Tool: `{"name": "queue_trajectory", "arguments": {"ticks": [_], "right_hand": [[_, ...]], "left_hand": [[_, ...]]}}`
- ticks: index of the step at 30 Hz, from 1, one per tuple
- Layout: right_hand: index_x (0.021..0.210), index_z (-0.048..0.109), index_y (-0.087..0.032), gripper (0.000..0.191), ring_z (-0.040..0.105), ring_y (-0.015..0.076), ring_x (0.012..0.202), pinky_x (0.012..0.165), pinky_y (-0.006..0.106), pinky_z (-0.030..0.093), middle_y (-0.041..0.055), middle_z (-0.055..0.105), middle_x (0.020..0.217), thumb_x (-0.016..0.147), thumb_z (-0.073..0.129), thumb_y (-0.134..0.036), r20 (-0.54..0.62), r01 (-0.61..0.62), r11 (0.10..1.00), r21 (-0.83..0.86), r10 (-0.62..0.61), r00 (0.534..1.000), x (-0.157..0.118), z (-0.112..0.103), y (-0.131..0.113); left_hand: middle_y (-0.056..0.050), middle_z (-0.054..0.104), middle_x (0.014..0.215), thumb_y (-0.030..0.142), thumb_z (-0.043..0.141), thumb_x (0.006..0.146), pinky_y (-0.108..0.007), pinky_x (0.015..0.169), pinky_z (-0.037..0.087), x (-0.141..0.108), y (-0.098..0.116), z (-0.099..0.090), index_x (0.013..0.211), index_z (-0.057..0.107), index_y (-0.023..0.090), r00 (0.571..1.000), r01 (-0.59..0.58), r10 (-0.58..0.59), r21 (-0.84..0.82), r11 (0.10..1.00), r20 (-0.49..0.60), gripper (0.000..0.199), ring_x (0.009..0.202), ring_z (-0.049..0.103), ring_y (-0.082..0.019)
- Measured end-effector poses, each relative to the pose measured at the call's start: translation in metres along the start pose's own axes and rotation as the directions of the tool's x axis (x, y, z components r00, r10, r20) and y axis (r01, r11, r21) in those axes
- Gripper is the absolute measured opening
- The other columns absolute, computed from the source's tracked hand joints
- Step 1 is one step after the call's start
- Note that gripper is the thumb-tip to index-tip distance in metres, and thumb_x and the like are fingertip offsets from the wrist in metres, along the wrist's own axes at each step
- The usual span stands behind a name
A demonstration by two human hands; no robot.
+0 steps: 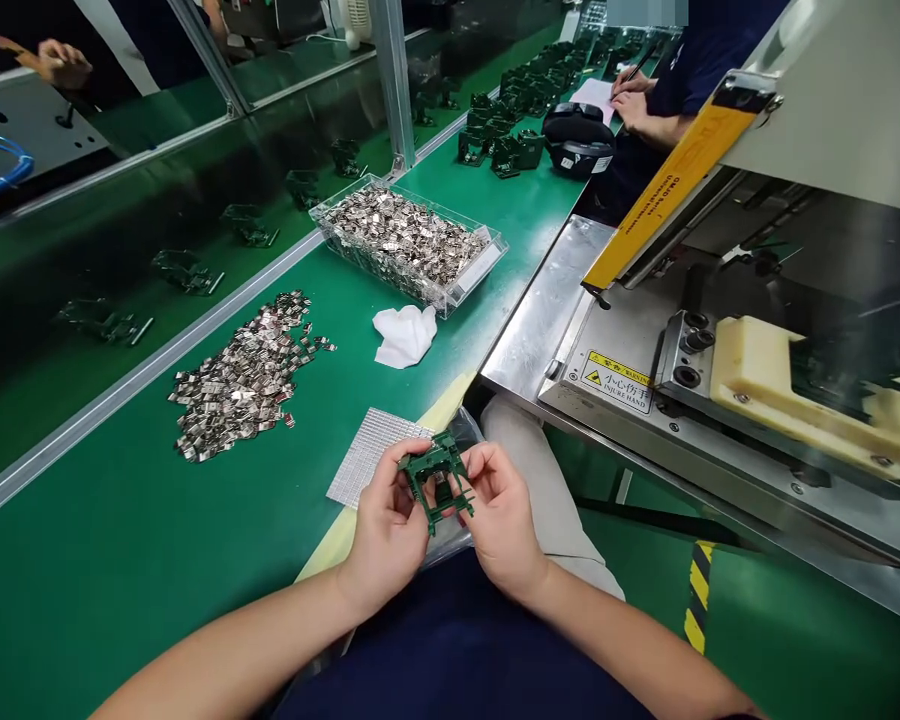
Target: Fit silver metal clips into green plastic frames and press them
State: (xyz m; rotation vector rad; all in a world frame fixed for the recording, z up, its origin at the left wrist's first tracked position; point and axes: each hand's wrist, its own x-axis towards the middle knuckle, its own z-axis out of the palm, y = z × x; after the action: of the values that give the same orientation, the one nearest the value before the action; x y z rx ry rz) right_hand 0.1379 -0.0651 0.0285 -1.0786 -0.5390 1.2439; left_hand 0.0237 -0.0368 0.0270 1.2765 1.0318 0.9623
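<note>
A dark green plastic frame part [436, 468] with an open middle is held between my two hands above my lap. My left hand [386, 520] grips its left side, the thumb along the near edge. On the other side my right hand [504, 515] pinches the part with thumb and fingers; whether a small piece sits in those fingertips is hidden. Under the hands lies a sheet with a silvery grid pattern [360, 455]. Beyond it, a loose heap of small shiny metal clips [232, 385] spreads over the green table [120, 560].
A clear plastic tray [379, 265] full of metal clips stands farther back, a crumpled white cloth [405, 335] near it. More green parts [525, 100] and a black case [579, 140] lie beyond. At right stands a machine with a warning label [616, 378]. A co-worker's hands [630, 100] write on paper.
</note>
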Motion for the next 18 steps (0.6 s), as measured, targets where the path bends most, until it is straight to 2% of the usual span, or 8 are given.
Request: {"name": "queue_trajectory", "arguments": {"ticks": [3,6,9,10,12,14,16,18], "right_hand": [[0.076,0.045,-0.022,0.034,0.049,0.0129,0.059,0.045,0.021,0.046,-0.0020,0.048,0.078,0.075,0.077,-0.034,0.024,0.009,0.999,-0.035,-0.008,1.000,0.004,-0.002,0.001],[0.088,0.055,-0.022,0.024,0.056,0.0167,0.076,0.064,0.026,0.053,0.0014,0.056,0.088,0.081,0.074,-0.036,0.008,0.124,0.987,-0.097,-0.124,0.992,0.012,-0.014,0.005],[0.093,0.062,-0.021,0.021,0.056,0.0173,0.084,0.075,0.027,0.049,0.0029,0.060,0.091,0.087,0.069,-0.040,-0.072,0.183,0.961,-0.209,-0.202,0.977,0.020,-0.031,0.017],[0.090,0.064,-0.020,0.024,0.056,0.0172,0.080,0.073,0.027,0.048,0.0029,0.061,0.087,0.087,0.068,-0.043,-0.061,0.136,0.960,-0.246,-0.155,0.986,0.021,-0.035,0.023],[0.081,0.065,-0.018,0.036,0.055,0.0168,0.069,0.064,0.027,0.046,0.0030,0.062,0.077,0.085,0.067,-0.054,0.050,-0.008,0.952,-0.305,0.025,0.998,0.021,-0.039,0.036],[0.080,0.066,-0.017,0.043,0.055,0.0168,0.066,0.061,0.027,0.045,0.0035,0.063,0.074,0.082,0.066,-0.060,0.200,-0.093,0.935,-0.341,0.169,0.965,0.018,-0.035,0.048],[0.080,0.066,-0.017,0.043,0.055,0.0164,0.065,0.062,0.027,0.044,0.0026,0.063,0.073,0.081,0.067,-0.061,0.276,-0.084,0.937,-0.338,0.184,0.943,0.015,-0.027,0.056],[0.078,0.065,-0.018,0.040,0.053,0.0156,0.063,0.061,0.027,0.043,0.0012,0.061,0.069,0.083,0.066,-0.057,0.274,-0.026,0.941,-0.338,0.125,0.954,0.014,-0.020,0.061]], "left_hand": [[-0.004,0.063,0.097,0.016,0.065,0.080,-0.029,0.073,0.059,0.004,0.001,-0.004,0.113,0.052,0.022,0.999,-0.018,0.017,0.016,1.000,0.038,0.036,0.083,0.065,-0.016],[-0.005,0.061,0.100,0.021,0.061,0.085,-0.028,0.074,0.058,0.016,0.002,-0.013,0.116,0.052,0.023,0.994,-0.093,0.090,0.045,0.995,0.069,0.032,0.083,0.063,-0.015],[-0.005,0.058,0.102,0.028,0.061,0.087,-0.027,0.071,0.058,0.035,-0.003,-0.027,0.120,0.051,0.023,0.988,-0.149,0.153,0.107,0.983,-0.033,0.035,0.081,0.061,-0.015],[-0.005,0.058,0.101,0.030,0.061,0.087,-0.027,0.070,0.058,0.042,-0.006,-0.032,0.121,0.050,0.023,0.985,-0.150,0.159,0.118,0.982,-0.072,0.036,0.081,0.061,-0.015],[-0.005,0.057,0.098,0.034,0.062,0.087,-0.029,0.071,0.059,0.053,-0.014,-0.039,0.122,0.049,0.021,0.982,-0.142,0.153,0.099,0.985,-0.112,0.039,0.081,0.062,-0.016],[-0.005,0.056,0.096,0.037,0.062,0.086,-0.032,0.073,0.060,0.059,-0.021,-0.041,0.122,0.047,0.020,0.983,-0.140,0.143,0.037,0.990,-0.112,0.042,0.080,0.063,-0.016],[-0.005,0.055,0.095,0.038,0.062,0.087,-0.033,0.074,0.060,0.061,-0.024,-0.041,0.123,0.044,0.020,0.986,-0.133,0.130,-0.019,0.991,-0.107,0.044,0.078,0.064,-0.016],[-0.005,0.057,0.095,0.039,0.061,0.087,-0.032,0.071,0.060,0.059,-0.024,-0.039,0.123,0.044,0.020,0.985,-0.127,0.125,-0.012,0.992,-0.117,0.044,0.075,0.065,-0.015]]}}
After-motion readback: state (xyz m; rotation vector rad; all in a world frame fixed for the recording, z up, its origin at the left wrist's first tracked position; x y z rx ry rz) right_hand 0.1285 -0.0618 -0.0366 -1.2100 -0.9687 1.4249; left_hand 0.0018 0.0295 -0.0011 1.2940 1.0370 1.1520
